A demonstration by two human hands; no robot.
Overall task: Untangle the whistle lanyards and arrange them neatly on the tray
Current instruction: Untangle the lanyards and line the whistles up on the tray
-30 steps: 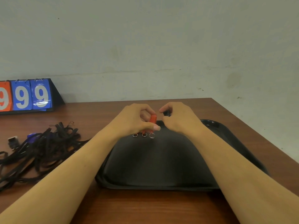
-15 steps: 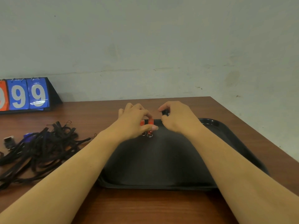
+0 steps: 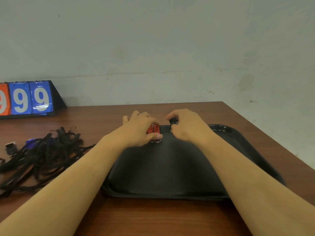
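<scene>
A black tray [image 3: 170, 167] lies on the brown table in front of me. My left hand [image 3: 139, 130] rests at the tray's far left edge, fingers closed on red whistles [image 3: 153, 129] whose metal rings [image 3: 155, 141] show below my thumb. My right hand [image 3: 189, 126] is beside it over the tray's far edge, pinching a small black whistle [image 3: 172, 121]. A tangle of black lanyards [image 3: 39, 154] lies on the table to the left of the tray, with a blue whistle [image 3: 31, 142] and a dark whistle [image 3: 10, 147] in it.
A flip scoreboard [image 3: 27, 99] with blue and orange number cards stands at the back left against the wall. The table's right edge [image 3: 265, 137] runs diagonally past the tray. Bare wood shows between the tray and the near edge.
My left hand has lowered the red whistles from upright onto the tray's far edge, covering most of the rings. My right hand has stayed beside it holding the black whistle.
</scene>
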